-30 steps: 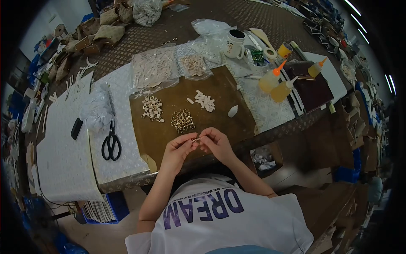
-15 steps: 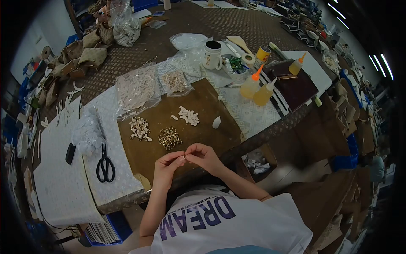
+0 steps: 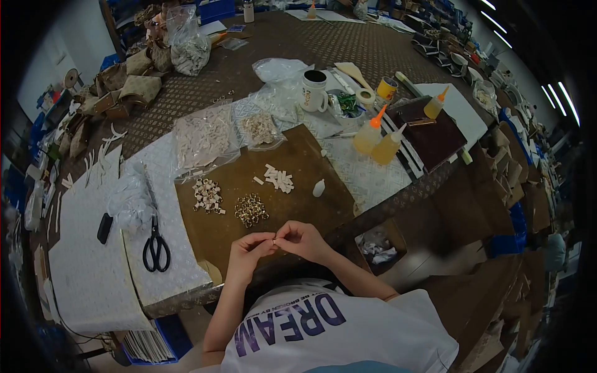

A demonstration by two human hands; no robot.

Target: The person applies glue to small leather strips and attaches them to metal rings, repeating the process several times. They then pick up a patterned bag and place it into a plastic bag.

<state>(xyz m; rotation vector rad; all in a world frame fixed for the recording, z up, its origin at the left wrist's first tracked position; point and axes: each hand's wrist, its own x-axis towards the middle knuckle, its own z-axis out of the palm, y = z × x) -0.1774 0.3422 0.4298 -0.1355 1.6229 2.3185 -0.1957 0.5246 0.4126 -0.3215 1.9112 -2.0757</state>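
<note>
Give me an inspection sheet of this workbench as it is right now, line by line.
Surface: brown mat on a patterned table.
Job's things: small part; gold rings; pale loops; white strips.
Clutter: scissors, glue bottles, mug, plastic bags.
Hands: left hand and right hand both pinch the small part.
Cables: nothing seen.
Surroundings: box of scraps and blue bin under the table.

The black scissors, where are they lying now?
In the head view, the black scissors lie on the white patterned sheet, left of the brown mat and the left hand, which pinches a small piece.
</note>
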